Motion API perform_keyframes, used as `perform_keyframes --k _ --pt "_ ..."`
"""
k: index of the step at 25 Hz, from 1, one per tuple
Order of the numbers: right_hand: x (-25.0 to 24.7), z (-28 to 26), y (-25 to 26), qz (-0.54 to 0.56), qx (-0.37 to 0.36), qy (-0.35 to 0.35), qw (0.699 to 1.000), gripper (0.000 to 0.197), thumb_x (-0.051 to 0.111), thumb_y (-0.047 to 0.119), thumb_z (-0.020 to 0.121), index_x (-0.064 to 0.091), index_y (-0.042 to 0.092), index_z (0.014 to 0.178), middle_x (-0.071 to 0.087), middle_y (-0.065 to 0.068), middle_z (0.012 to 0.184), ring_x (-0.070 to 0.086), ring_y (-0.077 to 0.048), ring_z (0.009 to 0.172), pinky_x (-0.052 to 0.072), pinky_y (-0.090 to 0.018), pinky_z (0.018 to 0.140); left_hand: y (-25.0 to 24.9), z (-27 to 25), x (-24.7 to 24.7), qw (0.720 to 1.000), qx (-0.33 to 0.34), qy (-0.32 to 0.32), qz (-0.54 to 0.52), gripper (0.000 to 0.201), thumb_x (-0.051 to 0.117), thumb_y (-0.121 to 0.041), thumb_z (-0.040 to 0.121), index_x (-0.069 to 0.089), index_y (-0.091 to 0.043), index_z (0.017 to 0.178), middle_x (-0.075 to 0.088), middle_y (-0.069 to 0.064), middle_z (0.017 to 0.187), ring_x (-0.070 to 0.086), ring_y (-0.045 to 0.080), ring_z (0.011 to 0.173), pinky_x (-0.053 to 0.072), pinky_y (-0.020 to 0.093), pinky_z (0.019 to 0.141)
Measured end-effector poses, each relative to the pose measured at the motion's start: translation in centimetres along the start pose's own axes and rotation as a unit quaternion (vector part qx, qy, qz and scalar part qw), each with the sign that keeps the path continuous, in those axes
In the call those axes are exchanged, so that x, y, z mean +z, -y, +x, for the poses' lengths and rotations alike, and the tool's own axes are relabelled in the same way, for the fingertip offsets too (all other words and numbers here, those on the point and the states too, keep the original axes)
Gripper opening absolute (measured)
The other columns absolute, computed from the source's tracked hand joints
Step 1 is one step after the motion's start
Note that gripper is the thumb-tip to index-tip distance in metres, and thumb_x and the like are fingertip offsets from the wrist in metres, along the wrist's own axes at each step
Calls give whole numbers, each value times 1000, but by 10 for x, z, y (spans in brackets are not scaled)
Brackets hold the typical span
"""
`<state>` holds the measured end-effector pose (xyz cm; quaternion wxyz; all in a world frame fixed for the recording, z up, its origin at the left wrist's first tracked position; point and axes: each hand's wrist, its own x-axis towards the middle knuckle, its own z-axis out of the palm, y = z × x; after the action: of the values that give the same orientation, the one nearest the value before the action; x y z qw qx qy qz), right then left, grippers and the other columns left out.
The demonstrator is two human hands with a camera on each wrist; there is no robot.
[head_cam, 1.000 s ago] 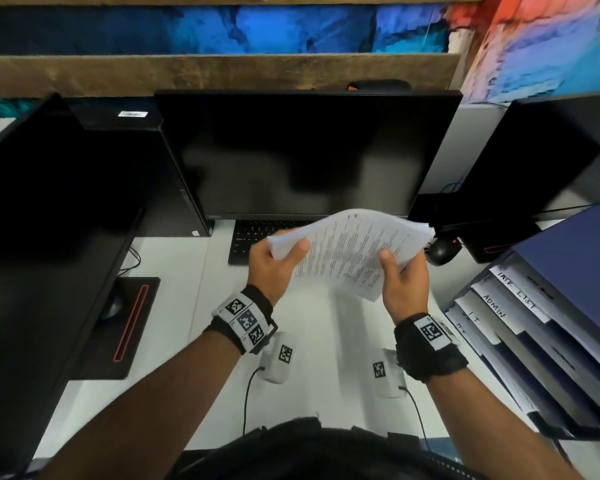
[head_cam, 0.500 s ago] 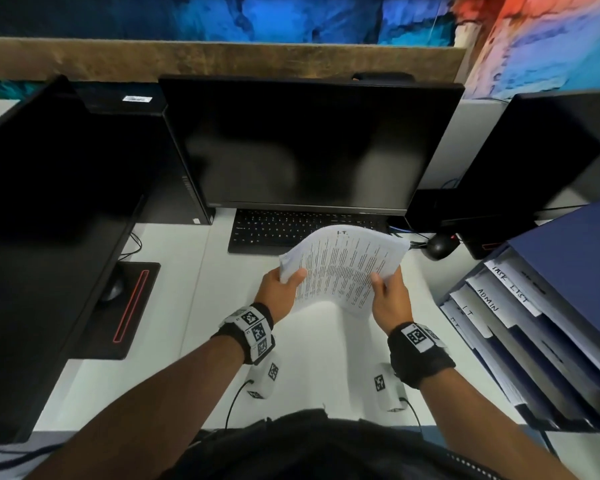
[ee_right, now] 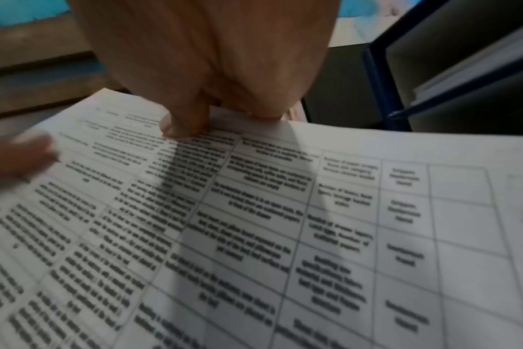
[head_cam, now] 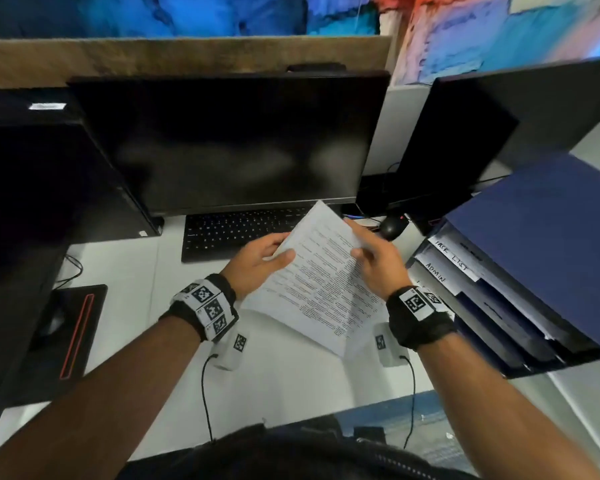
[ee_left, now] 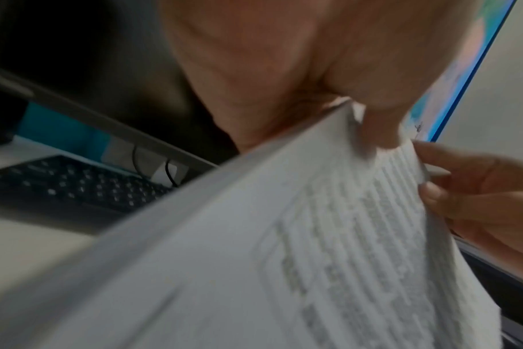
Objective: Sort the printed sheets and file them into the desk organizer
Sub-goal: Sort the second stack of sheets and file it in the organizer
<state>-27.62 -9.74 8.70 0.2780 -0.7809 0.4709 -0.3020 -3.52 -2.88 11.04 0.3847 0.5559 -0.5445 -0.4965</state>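
Observation:
A thin stack of printed sheets [head_cam: 321,278] with table text is held over the white desk, in front of the keyboard. My left hand [head_cam: 262,259] pinches its left edge, thumb on top; the left wrist view shows that thumb pressed on the paper [ee_left: 329,236]. My right hand [head_cam: 374,261] grips the right edge, and in the right wrist view its thumb lies on the printed sheets [ee_right: 284,224]. The blue desk organizer [head_cam: 520,271] stands at the right, its slanted slots holding sheets with handwritten tabs such as "TASK LIST" and "ADMIN".
A black keyboard [head_cam: 236,230] and a monitor [head_cam: 229,140] sit behind the papers. A mouse [head_cam: 392,226] lies by the organizer. A second monitor [head_cam: 492,133] stands at the right, a dark screen and a mouse pad [head_cam: 73,327] at the left.
Both hands have lowered the sheets towards the desk and turned them, so the stack now lies flatter and points away from me. The view has tilted downward.

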Motion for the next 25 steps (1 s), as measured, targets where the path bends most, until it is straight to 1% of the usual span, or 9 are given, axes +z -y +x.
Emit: perform_keyframes --k 2,5,7,10,12,14,16,20,25 --pt "4 0 1 -36 -23 25 999 54 52 3 90 46 30 136 60 -2 125 55 -17 110 42 -27 98 1 8 15 994 -16 8 108 20 59 -25 92 62 -25 111 65 -18 103 64 -3 87 45 8 69" --pt "8 -10 -6 -88 -20 3 996 41 50 26 95 46 26 136 64 -5 113 56 -26 105 43 -42 93 13 14 29 993 -38 -49 97 24 57 -20 93 64 -19 116 66 -9 108 63 8 94 47 25 82" --pt "6 -24 -20 -160 37 -62 984 47 48 39 94 42 22 138 60 -5 110 52 -25 104 42 -42 91 23 17 28 995 -53 -67 58 26 56 -19 94 62 -18 119 67 -5 114 63 14 102 48 34 91" --pt "-1 -61 -49 -174 199 -162 951 61 50 45 91 32 16 142 42 -9 138 39 -25 125 35 -43 104 37 17 28 994 -79 -70 22 28 55 -14 94 60 -14 122 66 0 118 62 18 105 48 36 94" --pt "-2 -85 -64 -52 324 -183 927 64 51 40 91 27 11 143 41 -13 140 40 -28 127 35 -42 105 46 15 32 993 -103 -62 -13 28 54 -12 94 61 -12 121 67 2 117 64 19 104 49 40 95" --pt "1 -103 -69 77 416 -157 892 56 49 31 94 28 10 141 56 -13 124 54 -30 113 43 -39 97 56 14 39 990 -127 -57 -29 26 54 -12 94 61 -12 120 67 4 115 65 21 101 50 41 94" --pt "1 -118 -70 56 439 -121 889 43 45 22 95 37 15 136 64 -9 105 60 -27 96 47 -33 85 67 13 50 987 -151 -49 -39 25 54 -13 94 62 -14 118 68 5 114 65 22 100 51 42 92" --pt "-10 -132 -65 -1 447 -129 885 35 39 14 95 54 21 126 63 -5 111 56 -19 91 41 -25 81 82 8 75 979 -191 -19 -72 24 54 -15 95 63 -17 117 69 3 113 65 24 102 51 45 92" --pt "-31 -156 -75 55 487 -102 866 27 44 23 93 59 20 116 65 -3 106 61 -13 80 44 -20 65 80 14 98 972 -206 -24 -114 24 52 -9 95 61 -11 117 67 5 110 64 22 96 51 35 83"
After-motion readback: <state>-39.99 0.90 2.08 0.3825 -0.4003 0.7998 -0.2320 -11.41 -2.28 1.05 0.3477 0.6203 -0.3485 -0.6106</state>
